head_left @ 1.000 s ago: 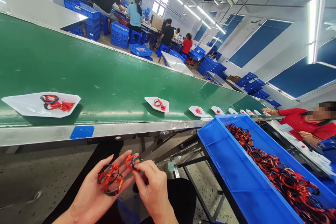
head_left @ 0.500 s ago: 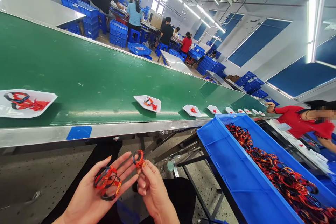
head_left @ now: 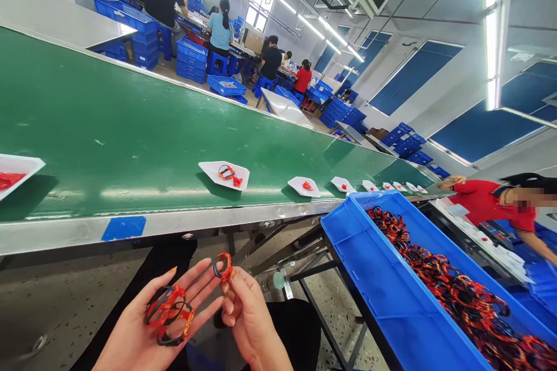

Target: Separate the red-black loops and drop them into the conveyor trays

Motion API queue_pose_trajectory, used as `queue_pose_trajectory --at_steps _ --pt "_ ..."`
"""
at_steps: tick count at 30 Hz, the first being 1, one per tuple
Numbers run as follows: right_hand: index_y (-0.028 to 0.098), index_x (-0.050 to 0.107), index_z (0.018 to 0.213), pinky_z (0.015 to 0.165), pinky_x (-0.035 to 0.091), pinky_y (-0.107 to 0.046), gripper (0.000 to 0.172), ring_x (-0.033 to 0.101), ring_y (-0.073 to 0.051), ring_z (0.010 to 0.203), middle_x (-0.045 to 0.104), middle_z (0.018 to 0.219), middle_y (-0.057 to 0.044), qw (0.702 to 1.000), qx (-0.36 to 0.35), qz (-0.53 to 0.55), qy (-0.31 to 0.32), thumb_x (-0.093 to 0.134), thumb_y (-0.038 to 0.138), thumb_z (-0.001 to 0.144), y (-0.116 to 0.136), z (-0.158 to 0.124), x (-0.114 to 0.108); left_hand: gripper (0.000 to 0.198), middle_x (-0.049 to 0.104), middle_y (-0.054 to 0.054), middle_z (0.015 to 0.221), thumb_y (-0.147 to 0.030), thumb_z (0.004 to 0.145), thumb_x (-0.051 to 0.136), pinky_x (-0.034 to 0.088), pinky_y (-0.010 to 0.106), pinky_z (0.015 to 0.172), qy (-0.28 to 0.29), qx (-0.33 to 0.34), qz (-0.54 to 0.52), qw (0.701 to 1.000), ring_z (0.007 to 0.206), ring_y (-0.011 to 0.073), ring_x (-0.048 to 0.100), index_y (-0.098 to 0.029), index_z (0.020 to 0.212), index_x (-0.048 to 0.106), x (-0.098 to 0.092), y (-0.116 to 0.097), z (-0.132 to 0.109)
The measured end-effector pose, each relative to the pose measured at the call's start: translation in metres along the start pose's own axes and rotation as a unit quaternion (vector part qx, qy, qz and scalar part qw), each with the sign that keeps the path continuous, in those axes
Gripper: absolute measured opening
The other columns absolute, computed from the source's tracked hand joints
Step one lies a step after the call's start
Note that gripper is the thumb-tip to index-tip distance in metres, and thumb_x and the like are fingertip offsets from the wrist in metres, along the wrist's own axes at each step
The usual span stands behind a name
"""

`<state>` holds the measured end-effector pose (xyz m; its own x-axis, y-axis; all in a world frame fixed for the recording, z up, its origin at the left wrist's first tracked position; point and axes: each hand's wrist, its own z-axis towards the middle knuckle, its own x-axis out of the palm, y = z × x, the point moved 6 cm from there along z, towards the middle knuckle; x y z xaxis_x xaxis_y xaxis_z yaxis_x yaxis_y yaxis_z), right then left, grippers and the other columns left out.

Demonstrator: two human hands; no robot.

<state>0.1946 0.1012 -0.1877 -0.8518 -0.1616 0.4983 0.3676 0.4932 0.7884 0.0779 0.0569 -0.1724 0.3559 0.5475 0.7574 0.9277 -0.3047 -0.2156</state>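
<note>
My left hand (head_left: 174,313) is palm up with its fingers stretched out, and several red, orange and black rings (head_left: 167,316) lie in it. Between the thumb and fingers of my right hand (head_left: 250,316) is one similar ring (head_left: 223,266), held upright at the left fingertips. Both hands are over my lap, below the edge of the green conveyor belt (head_left: 108,133). A large blue bin (head_left: 369,278) to the right contains a heap of the same kind of rings (head_left: 452,284).
White trays (head_left: 209,169) with red pieces stand in a row along the belt; one tray also has a ring. The belt's metal rail (head_left: 174,219) runs in front of me. A co-worker in red (head_left: 483,200) is at the far right. Blue crates (head_left: 191,61) are stacked behind the belt.
The trays on the belt have moved left, the nearest partly out of view. The view has also shifted slightly. My hands keep nearly the same pose, with the single ring turned a little.
</note>
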Motion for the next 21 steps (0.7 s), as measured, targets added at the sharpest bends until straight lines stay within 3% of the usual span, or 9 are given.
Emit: queue_pose_trajectory --at_steps 2,3,5,6,11,13,16,19,21 --pt "0.017 0.055 0.08 0.036 0.022 -0.017 0.025 0.029 -0.004 0.039 0.042 0.057 0.007 0.981 -0.086 -0.166 -0.041 0.055 0.042 0.084 0.036 0.006 -0.007 0.049 0.059 0.021 0.122 -0.025 0.073 0.058 0.048 0.056 0.089 -0.018 0.013 0.008 1.0 0.113 0.0357 0.053 -0.011 0.12 0.056 -0.003 -0.003 0.001" --pt "0.017 0.056 0.08 0.038 0.026 -0.018 0.026 0.032 -0.006 0.039 0.042 0.053 0.007 0.946 -0.145 -0.28 -0.08 0.052 0.043 0.085 0.062 0.009 -0.011 0.047 0.06 0.02 0.121 -0.026 0.073 0.058 0.05 0.055 0.087 -0.038 0.017 0.017 0.999 0.111 0.035 0.055 -0.013 0.118 0.057 -0.005 -0.005 0.002" --pt "0.018 0.059 0.082 0.045 0.034 -0.02 0.028 0.041 -0.009 0.044 0.048 0.054 0.005 0.806 -0.26 -0.499 -0.182 0.048 0.043 0.086 0.124 0.016 -0.017 0.041 0.064 0.017 0.115 -0.026 0.073 0.06 0.054 0.05 0.08 -0.094 0.012 0.033 0.995 0.104 0.0324 0.06 -0.015 0.112 0.061 -0.012 -0.008 0.003" --pt "0.018 0.061 0.085 0.052 0.038 -0.022 0.025 0.046 -0.011 0.051 0.056 0.063 0.002 0.765 -0.289 -0.533 -0.217 0.05 0.041 0.085 0.152 0.022 -0.022 0.036 0.067 0.015 0.11 -0.026 0.072 0.061 0.055 0.046 0.077 -0.121 0.003 0.036 0.992 0.099 0.0302 0.062 -0.016 0.107 0.063 -0.016 -0.009 0.004" --pt "0.018 0.066 0.082 0.066 0.039 -0.029 0.018 0.054 -0.018 0.067 0.063 0.074 -0.005 0.695 -0.303 -0.593 -0.271 0.057 0.033 0.076 0.241 0.06 -0.042 0.028 0.071 0.008 0.091 -0.03 0.067 0.071 0.055 0.034 0.063 -0.141 -0.023 0.052 0.988 0.075 0.0202 0.066 -0.018 0.091 0.066 -0.027 -0.008 0.008" --pt "0.018 0.067 0.091 0.065 0.039 -0.029 0.023 0.054 -0.018 0.064 0.064 0.075 -0.005 0.689 -0.3 -0.603 -0.268 0.057 0.031 0.075 0.24 0.061 -0.038 0.029 0.07 0.006 0.087 -0.036 0.066 0.071 0.053 0.031 0.058 -0.123 -0.018 0.079 0.989 0.07 0.0178 0.064 -0.018 0.088 0.066 -0.027 -0.008 0.007" --pt "0.02 0.061 0.109 0.059 0.039 -0.025 0.032 0.051 -0.013 0.056 0.063 0.079 -0.002 0.715 -0.297 -0.601 -0.2 0.054 0.034 0.08 0.193 0.037 -0.009 0.03 0.065 0.002 0.077 -0.048 0.071 0.064 0.047 0.026 0.051 -0.057 0.004 0.122 0.991 0.061 0.013 0.057 -0.019 0.079 0.064 -0.02 -0.007 0.006" --pt "0.026 0.061 0.108 0.055 0.04 -0.021 0.026 0.051 -0.011 0.057 0.061 0.077 0.002 0.768 -0.262 -0.584 0.026 0.052 0.031 0.085 0.11 0.003 0.042 0.038 0.057 -0.001 0.063 -0.056 0.074 0.055 0.043 0.025 0.049 -0.011 0.023 0.161 0.987 0.055 0.0112 0.05 -0.019 0.07 0.061 -0.015 -0.004 0.003" --pt "0.029 0.058 0.114 0.059 0.041 -0.022 0.031 0.053 -0.011 0.061 0.061 0.079 0.003 0.754 -0.25 -0.597 0.112 0.055 0.025 0.084 0.063 -0.017 0.068 0.042 0.055 -0.002 0.057 -0.059 0.075 0.052 0.041 0.025 0.048 -0.02 0.035 0.195 0.98 0.051 0.0108 0.048 -0.018 0.066 0.059 -0.018 -0.003 0.002"
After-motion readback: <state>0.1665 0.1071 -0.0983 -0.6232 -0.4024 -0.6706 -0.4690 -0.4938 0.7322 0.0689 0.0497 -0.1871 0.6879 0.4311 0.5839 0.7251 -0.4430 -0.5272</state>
